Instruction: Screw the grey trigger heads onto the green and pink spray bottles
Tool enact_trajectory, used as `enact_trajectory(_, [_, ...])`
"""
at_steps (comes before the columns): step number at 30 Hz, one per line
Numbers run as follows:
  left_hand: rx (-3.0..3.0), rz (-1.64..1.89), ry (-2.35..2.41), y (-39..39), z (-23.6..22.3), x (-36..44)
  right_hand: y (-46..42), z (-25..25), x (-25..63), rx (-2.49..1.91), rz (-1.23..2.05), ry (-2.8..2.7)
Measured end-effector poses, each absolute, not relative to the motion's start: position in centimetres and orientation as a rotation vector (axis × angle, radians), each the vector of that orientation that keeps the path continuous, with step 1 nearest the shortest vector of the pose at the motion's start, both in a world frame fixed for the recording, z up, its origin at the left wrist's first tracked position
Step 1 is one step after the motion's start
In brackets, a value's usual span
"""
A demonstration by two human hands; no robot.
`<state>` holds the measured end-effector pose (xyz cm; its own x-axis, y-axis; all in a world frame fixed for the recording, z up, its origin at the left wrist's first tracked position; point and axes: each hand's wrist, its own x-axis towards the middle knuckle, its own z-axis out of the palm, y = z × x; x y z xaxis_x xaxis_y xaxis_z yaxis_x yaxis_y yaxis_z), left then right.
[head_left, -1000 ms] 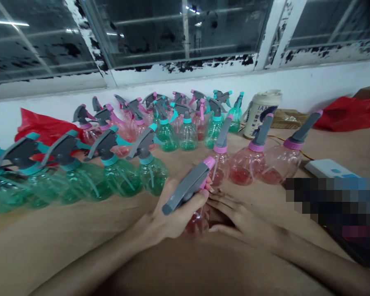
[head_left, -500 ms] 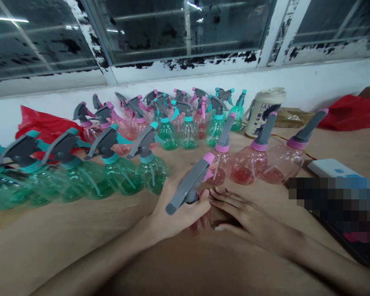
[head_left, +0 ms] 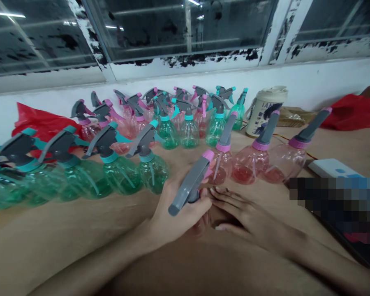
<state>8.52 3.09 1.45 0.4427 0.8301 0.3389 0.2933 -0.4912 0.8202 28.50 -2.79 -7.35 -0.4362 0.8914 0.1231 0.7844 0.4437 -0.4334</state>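
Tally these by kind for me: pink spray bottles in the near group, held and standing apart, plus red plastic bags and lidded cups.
Held pink spray bottle: 1
Standing near pink spray bottles: 3
Red plastic bags: 2
Lidded cup: 1
Total: 7

You are in what looks like a workshop or small factory room. Across the left and centre of the frame, green spray bottles (head_left: 123, 176) and pink spray bottles (head_left: 245, 170) of one pattern stand in rows and clusters on your plain tan tabletop (head_left: 64, 230), more than a home would keep. Along the top, your dark windows (head_left: 179, 28) have blotched, worn frames (head_left: 209, 61), and a bright tube-like streak (head_left: 6, 15) shows at upper left. A lidded cup (head_left: 265, 117), right of centre, adds a personal touch.
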Motion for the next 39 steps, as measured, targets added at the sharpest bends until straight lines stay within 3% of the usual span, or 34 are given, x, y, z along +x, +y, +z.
enact_trajectory(39, [2.003, 0.932, 0.875, 3.1, 2.1, 7.6, -3.0, -8.0, 28.7, -1.425, 0.433, -2.356])
